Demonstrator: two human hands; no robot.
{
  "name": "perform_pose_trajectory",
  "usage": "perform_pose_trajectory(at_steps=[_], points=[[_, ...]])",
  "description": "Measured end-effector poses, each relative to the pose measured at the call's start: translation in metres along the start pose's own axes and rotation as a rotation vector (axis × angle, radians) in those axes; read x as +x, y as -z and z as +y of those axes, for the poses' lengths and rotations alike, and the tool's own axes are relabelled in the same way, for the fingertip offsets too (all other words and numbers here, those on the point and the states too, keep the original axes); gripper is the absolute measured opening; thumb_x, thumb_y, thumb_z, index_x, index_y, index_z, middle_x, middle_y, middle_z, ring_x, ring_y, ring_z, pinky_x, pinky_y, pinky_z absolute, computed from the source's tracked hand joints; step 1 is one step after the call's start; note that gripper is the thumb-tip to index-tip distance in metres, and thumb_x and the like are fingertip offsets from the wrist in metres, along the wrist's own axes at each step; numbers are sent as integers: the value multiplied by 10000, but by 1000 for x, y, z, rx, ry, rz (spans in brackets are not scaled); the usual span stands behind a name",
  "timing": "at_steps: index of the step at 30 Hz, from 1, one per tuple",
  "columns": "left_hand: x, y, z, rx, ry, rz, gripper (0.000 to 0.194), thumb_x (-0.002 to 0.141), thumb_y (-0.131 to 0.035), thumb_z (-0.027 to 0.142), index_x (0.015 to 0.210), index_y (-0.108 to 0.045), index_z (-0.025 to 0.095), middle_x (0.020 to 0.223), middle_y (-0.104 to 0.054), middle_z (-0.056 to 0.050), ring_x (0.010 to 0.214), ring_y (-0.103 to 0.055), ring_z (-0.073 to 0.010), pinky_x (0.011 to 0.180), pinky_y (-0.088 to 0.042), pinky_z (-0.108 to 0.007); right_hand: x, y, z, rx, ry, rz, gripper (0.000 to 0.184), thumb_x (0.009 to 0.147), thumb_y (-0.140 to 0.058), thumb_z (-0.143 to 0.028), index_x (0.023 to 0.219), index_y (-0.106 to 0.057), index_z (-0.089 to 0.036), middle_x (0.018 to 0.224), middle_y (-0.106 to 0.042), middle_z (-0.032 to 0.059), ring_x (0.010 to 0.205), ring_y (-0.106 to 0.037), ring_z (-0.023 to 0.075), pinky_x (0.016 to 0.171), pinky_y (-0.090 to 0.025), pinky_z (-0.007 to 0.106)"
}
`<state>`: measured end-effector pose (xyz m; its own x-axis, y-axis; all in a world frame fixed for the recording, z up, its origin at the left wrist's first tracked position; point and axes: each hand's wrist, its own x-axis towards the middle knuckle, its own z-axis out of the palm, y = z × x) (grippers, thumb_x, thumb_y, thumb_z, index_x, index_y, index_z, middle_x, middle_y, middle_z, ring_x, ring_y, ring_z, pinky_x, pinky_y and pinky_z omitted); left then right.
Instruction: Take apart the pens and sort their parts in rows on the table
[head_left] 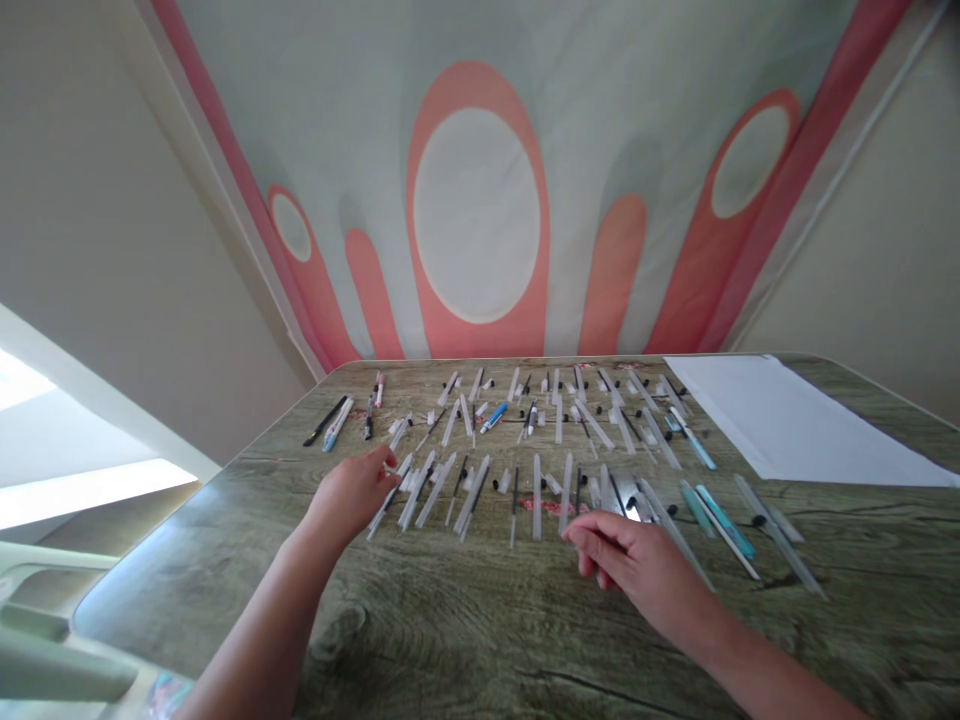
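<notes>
Rows of pen parts lie spread over the wood-patterned table: clear pen barrels (536, 497), thin dark refills (514, 505), and small black and clear caps. My left hand (354, 492) hovers at the left end of the front row, beside a barrel with a dark refill (384, 508). Its fingers are loosely bent, thumb and index apart, with nothing visible between them. My right hand (626, 555) is closed, thumb and fingers pinched together near the lower end of a clear barrel (566, 495). Whatever the pinch holds is hidden.
A large white sheet (795, 420) covers the table's back right. Teal pens (724, 520) lie right of my right hand; a blue pen (493, 417) is mid-table. Several assembled pens (337, 424) lie back left. A pink-and-grey patterned backdrop (480, 340) rises behind the table.
</notes>
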<state>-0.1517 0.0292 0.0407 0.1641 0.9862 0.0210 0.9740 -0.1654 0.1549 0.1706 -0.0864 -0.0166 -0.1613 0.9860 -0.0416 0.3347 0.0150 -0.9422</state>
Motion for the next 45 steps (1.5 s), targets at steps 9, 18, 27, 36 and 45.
perform_pose_trajectory(at_steps=[9, 18, 27, 36, 45], points=[[-73, -28, 126, -637, -679, -197, 274, 885, -450, 220, 1142, -546, 216, 930, -637, -35, 858, -577, -128, 790, -424, -225, -9, -9, -11, 159, 82, -195, 394, 906, -438, -407, 1260, -421, -235, 726, -640, -6, 637, -598, 149, 623, -471, 280], [-74, -42, 129, -777, -568, -202, 107, 812, -586, 249, 864, -627, 165, 744, -640, -1, 670, -558, -95, 662, -424, -183, -16, -14, -17, 114, 122, -283, 384, 932, -389, -390, 1278, -415, -225, 745, -640, -5, 647, -603, 134, 661, -475, 266], [-28, -5, 47, -939, -154, 64, 192, 754, -607, 343, 803, -554, 166, 917, -668, -44, 794, -632, -153, 734, -477, -261, -15, -16, -12, -24, 116, -261, 378, 934, -394, -357, 1280, -440, -213, 769, -651, 3, 624, -592, 113, 617, -462, 233], [13, -11, -69, -382, 78, 76, 365, 742, -504, 499, 836, -664, 185, 590, -617, 23, 561, -561, -137, 585, -396, -224, -14, -15, -12, -62, 115, -244, 340, 936, -388, -338, 1237, -490, -218, 740, -651, -9, 613, -590, 108, 604, -454, 219], [25, -31, -78, -366, 137, 17, 393, 700, -508, 538, 765, -677, 189, 607, -609, 15, 520, -532, -143, 539, -387, -227, -12, -14, -10, -100, 111, -233, 333, 933, -389, -341, 1226, -502, -229, 746, -656, -7, 611, -596, 110, 611, -454, 222]])
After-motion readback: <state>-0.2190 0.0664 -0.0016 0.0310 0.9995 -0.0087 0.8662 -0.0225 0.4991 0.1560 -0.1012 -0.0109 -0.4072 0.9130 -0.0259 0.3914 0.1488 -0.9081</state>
